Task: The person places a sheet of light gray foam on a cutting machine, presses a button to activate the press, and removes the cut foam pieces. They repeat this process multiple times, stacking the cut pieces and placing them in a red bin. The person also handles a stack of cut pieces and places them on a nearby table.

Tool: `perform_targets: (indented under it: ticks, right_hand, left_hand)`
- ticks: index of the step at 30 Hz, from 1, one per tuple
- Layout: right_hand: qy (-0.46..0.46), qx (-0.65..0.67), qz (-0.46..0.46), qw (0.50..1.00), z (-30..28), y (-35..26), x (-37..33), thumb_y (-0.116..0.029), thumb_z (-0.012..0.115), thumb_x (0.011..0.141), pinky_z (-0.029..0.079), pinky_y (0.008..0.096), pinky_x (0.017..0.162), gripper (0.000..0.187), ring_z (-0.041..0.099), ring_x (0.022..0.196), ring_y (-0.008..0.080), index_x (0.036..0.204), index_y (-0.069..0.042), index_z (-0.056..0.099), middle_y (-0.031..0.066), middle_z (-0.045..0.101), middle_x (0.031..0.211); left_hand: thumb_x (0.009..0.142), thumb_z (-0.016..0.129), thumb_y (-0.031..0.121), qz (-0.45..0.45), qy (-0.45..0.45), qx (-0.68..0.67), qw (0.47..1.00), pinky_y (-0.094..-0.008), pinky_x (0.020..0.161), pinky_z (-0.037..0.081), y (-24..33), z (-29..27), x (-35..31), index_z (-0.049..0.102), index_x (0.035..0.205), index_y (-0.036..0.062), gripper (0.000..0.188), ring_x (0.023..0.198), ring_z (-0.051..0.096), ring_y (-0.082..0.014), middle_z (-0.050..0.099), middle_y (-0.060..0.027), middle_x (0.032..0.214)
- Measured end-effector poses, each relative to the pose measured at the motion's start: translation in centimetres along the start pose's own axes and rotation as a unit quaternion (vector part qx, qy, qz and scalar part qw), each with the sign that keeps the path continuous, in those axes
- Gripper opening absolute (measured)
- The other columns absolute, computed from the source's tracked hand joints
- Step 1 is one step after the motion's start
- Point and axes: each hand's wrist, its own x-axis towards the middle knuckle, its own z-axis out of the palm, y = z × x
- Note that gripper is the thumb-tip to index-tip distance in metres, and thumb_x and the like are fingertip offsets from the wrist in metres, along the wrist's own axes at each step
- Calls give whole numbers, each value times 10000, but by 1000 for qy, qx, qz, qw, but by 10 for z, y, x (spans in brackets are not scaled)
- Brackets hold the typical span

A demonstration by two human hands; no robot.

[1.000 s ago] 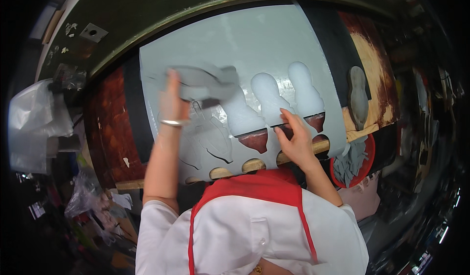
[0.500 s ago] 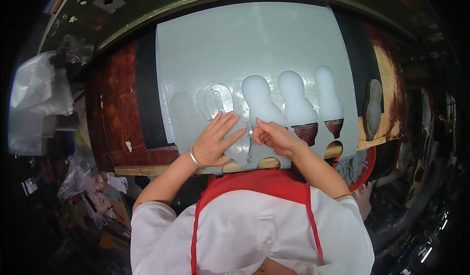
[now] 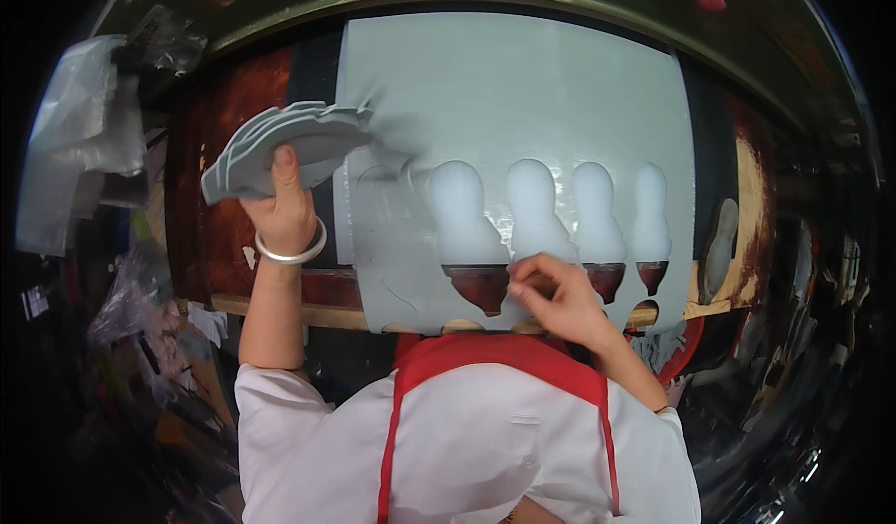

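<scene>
Raised over the left part of the bench, my left hand [image 3: 287, 202] is closed on a fanned stack of grey sole-shaped pieces [image 3: 280, 146], thumb on the near face. The stack's right end is smeared by motion. My right hand [image 3: 555, 295] hovers by the near edge of a grey sheet [image 3: 504, 76], fingers curled toward the thumb, nothing visible in them. Several sole-shaped cut-outs run across the sheet; white shows through their far parts and dark red through some near ends. At the sheet's left, cut outlines [image 3: 383, 253] are faintly visible.
A loose grey sole-shaped piece [image 3: 719, 249] lies on the bench's right end. Clear plastic bags [image 3: 79, 132] hang at the left. Under the front edge at right stands a red container [image 3: 686, 351] with grey scraps. A red button [image 3: 711, 0] sits on the green machine beam beyond.
My left hand has lifted a stack of sole-shaped pieces off the sheet, up and leftward, exposing another cut-out. My right hand has shifted slightly right and nearer me.
</scene>
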Motion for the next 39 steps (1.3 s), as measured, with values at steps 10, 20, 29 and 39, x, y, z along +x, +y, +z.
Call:
perform_targets:
  ticks: [10,20,29,39]
  right_hand:
    - [-254,147,113,949,54,26,42,-170,691,862,436,218,665,168,540,724,57,862,-15,624,-3,599,774]
    - [-256,304,218,891,58,32,50,-159,681,830,344,208,625,158,455,700,45,774,-23,624,-27,543,724]
    - [-275,301,135,903,56,19,51,-73,625,833,414,241,718,82,523,834,77,793,-7,597,54,611,956]
    - [236,-32,-2,971,-78,46,-15,20,599,853,483,244,819,174,601,941,114,1025,-2,611,86,620,1124]
  left_hand:
    - [995,449,166,107,-206,164,959,-418,893,518,20,-21,-26,469,1233,-33,310,1025,641,-349,642,-229,1097]
    - [680,738,178,138,-543,307,769,-515,1052,377,-2,-23,-60,602,1195,138,534,1225,488,-349,532,-181,1258]
    - [806,663,79,-63,-368,195,907,-405,976,436,-19,-37,-61,589,1172,76,373,1080,570,-273,594,-123,1132]
    - [862,574,-27,116,-24,506,854,-374,943,494,7,-156,-24,555,1218,-61,359,1078,614,-294,611,-172,1203]
